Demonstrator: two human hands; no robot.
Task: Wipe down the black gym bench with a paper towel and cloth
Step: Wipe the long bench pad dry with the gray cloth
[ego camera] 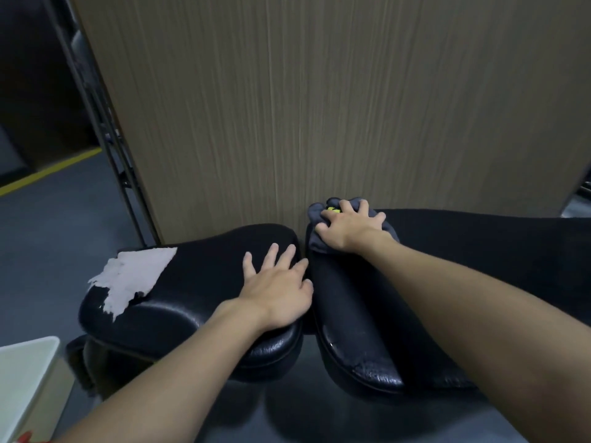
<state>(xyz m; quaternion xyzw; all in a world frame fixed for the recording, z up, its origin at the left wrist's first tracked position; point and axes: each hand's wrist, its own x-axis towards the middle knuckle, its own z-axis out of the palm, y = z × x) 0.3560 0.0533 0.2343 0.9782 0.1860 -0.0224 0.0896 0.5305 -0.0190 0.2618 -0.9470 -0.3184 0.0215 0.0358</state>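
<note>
The black gym bench has two padded parts: a seat pad (pixel 198 282) on the left and a long back pad (pixel 361 314) on the right, with a narrow gap between them. My left hand (pixel 278 289) lies flat on the seat pad's right side, fingers spread, holding nothing. My right hand (pixel 350 227) presses on a dark grey cloth (pixel 319 243) with a yellow-green tag at the far end of the back pad, next to the wall. A crumpled white paper towel (pixel 134 276) lies loose on the seat pad's left end.
A wood-grain wall panel (pixel 319 107) stands directly behind the bench. A white bin (pixel 28 372) sits at the lower left on the grey floor. A yellow floor line (pixel 48 172) and a metal frame (pixel 105 123) are at the left.
</note>
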